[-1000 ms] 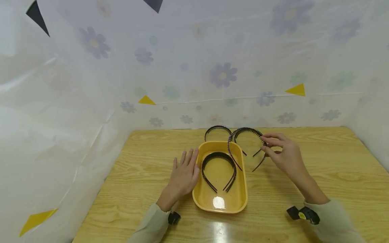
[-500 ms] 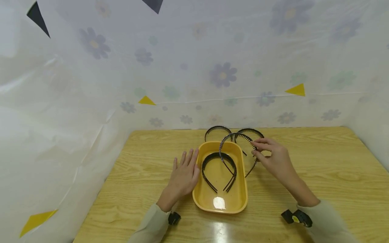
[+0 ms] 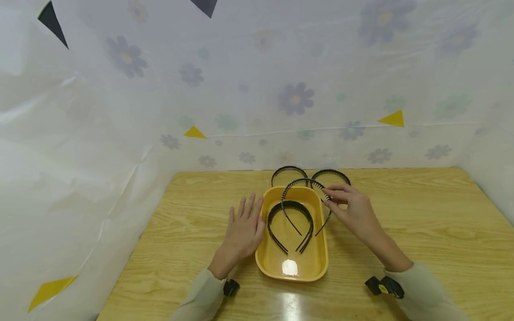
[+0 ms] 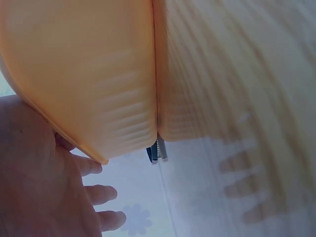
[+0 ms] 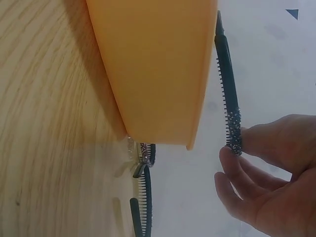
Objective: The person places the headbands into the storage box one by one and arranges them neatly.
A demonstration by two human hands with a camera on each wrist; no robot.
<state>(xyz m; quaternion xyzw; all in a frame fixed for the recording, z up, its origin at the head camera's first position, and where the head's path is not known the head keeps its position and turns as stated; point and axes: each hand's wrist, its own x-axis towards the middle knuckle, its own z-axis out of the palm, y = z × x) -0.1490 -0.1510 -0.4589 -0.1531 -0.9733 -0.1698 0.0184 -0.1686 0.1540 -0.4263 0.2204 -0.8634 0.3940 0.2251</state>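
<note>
My right hand [image 3: 355,211] pinches a black toothed headband [image 3: 283,196] by its right side, above the right part of a yellow plastic tub [image 3: 265,267]. Glittery beads cover part of that headband, as the right wrist view shows. Inside the tub lie black headbands [image 3: 291,205], nested together, their open ends toward me. With fingers straight, my left hand [image 3: 242,234] rests against the tub's left rim; in the left wrist view the fingers [image 4: 101,194] extend along the tub's wall.
Behind the tub, two more black headbands lie on the wooden table [image 3: 192,214], one at the left [image 3: 288,168] and another at the right [image 3: 331,172]. A pale flowered sheet [image 3: 241,107] hangs along the table's back edge.
My right hand has carried the beaded headband leftward and slightly toward me, from beside the tub's back right corner to over the tub. The left hand stays at the rim.
</note>
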